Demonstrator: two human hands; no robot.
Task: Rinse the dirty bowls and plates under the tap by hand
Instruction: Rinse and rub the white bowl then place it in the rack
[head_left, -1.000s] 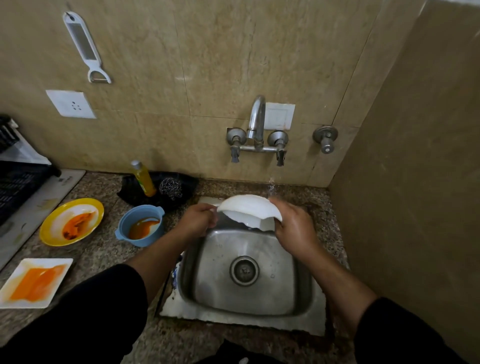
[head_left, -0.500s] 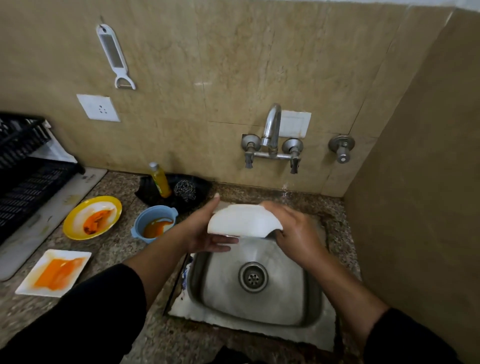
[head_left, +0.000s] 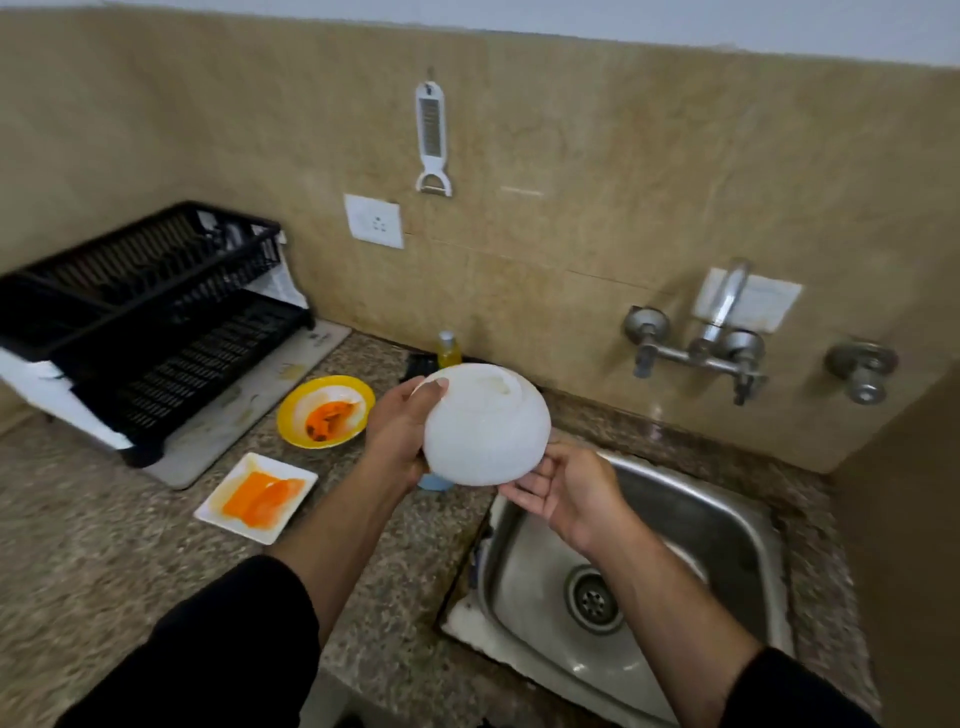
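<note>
- We are gripping the white bowl (head_left: 485, 426) upside down in our left hand (head_left: 397, 439), over the desk (head_left: 104, 545) just beside the sink (head_left: 727, 499).
- Our right hand (head_left: 566, 493) is lying open, fingertips steadying the rim.
- We are advising a firm, tilted hold, since wet bowls probably slip.

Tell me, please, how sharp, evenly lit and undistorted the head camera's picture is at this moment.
Head view: wide-angle distortion bows the top edge of the wall; motion blur softens the dish rack and tap; the white bowl looks nearly washed out; the steel sink shows a soft sheen; shadows are faint.
</note>
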